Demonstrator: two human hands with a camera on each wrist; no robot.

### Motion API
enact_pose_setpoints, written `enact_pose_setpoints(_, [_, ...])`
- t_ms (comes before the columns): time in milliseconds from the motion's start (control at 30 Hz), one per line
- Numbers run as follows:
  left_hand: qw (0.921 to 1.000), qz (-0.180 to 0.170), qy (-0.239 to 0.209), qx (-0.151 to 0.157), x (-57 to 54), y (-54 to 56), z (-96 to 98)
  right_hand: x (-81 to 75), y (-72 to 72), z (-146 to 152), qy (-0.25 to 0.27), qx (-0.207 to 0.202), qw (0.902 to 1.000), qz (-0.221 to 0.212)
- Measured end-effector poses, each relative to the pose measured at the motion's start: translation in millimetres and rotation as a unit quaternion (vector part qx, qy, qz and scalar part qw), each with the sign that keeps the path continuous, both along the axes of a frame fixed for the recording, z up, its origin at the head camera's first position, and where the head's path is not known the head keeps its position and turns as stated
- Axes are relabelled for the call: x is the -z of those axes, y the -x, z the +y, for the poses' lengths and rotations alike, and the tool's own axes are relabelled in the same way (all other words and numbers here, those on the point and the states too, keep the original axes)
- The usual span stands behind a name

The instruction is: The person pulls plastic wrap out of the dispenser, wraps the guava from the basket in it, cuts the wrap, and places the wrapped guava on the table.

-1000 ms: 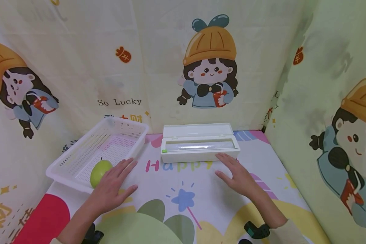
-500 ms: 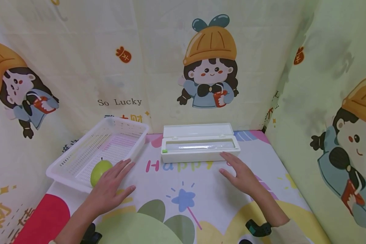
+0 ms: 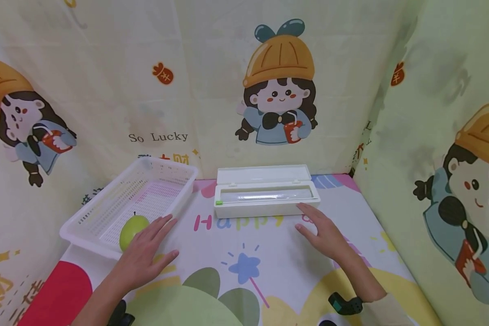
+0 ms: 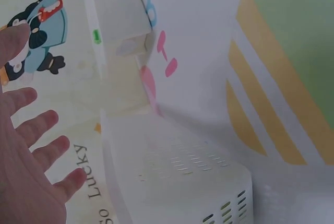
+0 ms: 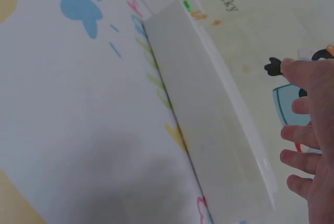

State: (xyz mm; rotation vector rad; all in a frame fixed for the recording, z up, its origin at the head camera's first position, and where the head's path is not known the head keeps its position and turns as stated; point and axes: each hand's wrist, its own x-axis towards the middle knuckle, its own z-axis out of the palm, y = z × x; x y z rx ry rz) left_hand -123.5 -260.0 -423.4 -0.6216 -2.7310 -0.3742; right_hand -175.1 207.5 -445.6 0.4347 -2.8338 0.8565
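Observation:
A green apple with a dark stem sits in the near corner of a white perforated plastic basket at the left. My left hand hovers over the near side of the basket, fingers extended, overlapping the apple's lower right in the head view. Right of the basket lies a long white cling film dispenser with its lid raised at the back. A roll of clear film shows inside, and a green slide cutter is at its left end. My right hand, holding nothing, has its fingertips near the dispenser's front right edge.
A printed cloth covers the table, and patterned curtains hang close behind and at both sides. Black devices are strapped at both wrists, such as the right wrist camera.
My right hand has shifted a little to the right along the dispenser. My left hand has drawn slightly back and left. Apple, basket and dispenser stay in place.

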Motion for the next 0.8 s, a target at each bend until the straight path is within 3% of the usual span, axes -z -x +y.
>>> enact_pose_setpoints(233, [1.0,0.001,-0.001,0.001,-1.5,-0.7,-2.0,0.6,0.4,5.1,0.013,0.008,0.9998,-0.015])
enact_pose_setpoints(467, [1.0,0.0,0.0,-0.006,-2.8,-0.8,-5.9,3.3,3.1,9.1,0.017,0.004,0.9998,0.0])
enact_pose_setpoints(800, [0.9995,-0.021,-0.005,-0.022,-0.4,-0.7,-11.0,4.9,3.5,15.4,0.014,0.019,0.9992,-0.032])
